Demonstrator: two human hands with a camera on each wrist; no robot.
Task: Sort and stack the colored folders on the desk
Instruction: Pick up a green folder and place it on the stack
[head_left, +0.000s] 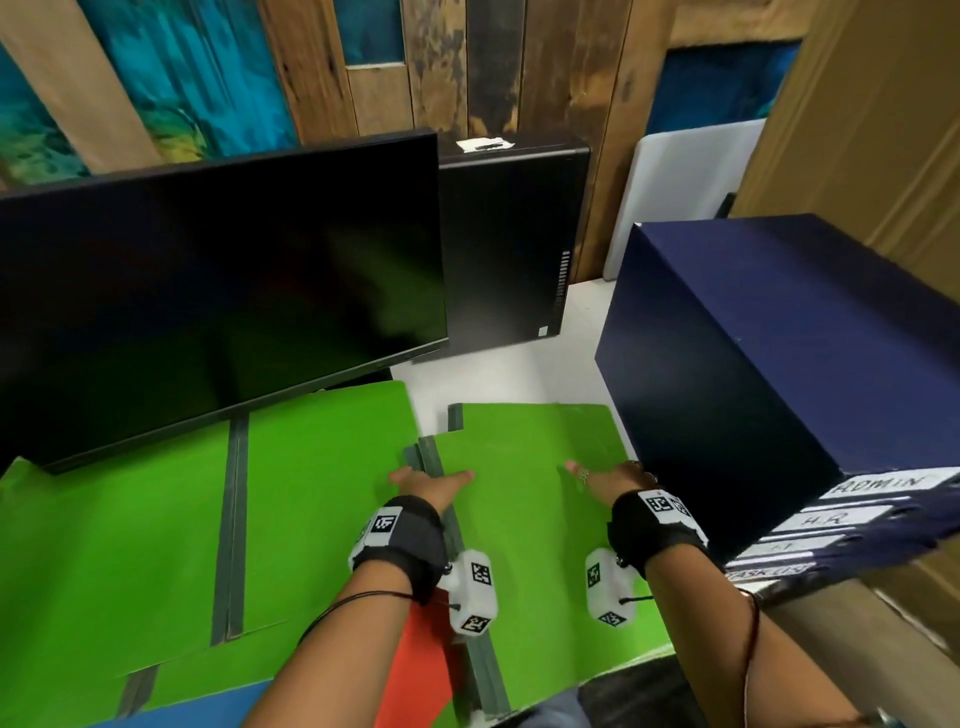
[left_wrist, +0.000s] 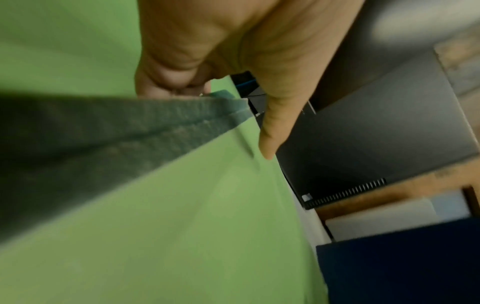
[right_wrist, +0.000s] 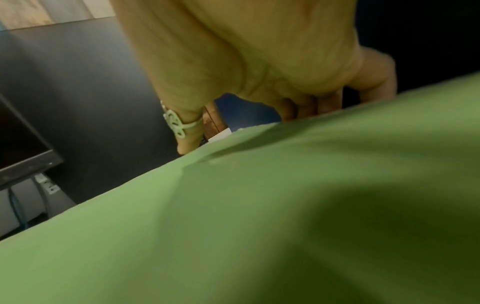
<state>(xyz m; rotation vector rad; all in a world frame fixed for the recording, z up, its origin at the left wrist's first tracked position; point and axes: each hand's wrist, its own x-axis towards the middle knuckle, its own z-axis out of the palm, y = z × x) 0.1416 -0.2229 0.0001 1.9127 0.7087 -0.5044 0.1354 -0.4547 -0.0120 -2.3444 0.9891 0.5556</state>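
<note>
I hold a green folder (head_left: 524, 525) with a grey spine (head_left: 434, 457) flat over the desk, one hand on each side. My left hand (head_left: 428, 486) grips the spine side, thumb (left_wrist: 267, 144) on top and fingers curled underneath. My right hand (head_left: 605, 478) grips the right edge, its ringed thumb (right_wrist: 184, 135) on the cover and the fingers (right_wrist: 311, 107) curled over the edge. Two more green folders (head_left: 322, 493) lie overlapped on the left. A red folder (head_left: 421, 670) and a blue folder (head_left: 208, 709) show below the held one.
A black monitor (head_left: 208, 291) leans over the left folders. Behind it stands a black computer tower (head_left: 509, 244). A stack of navy box files (head_left: 753, 364) with white labels crowds my right hand. Bare white desk (head_left: 519, 374) shows beyond the held folder. Cardboard (head_left: 883, 130) rises at the right.
</note>
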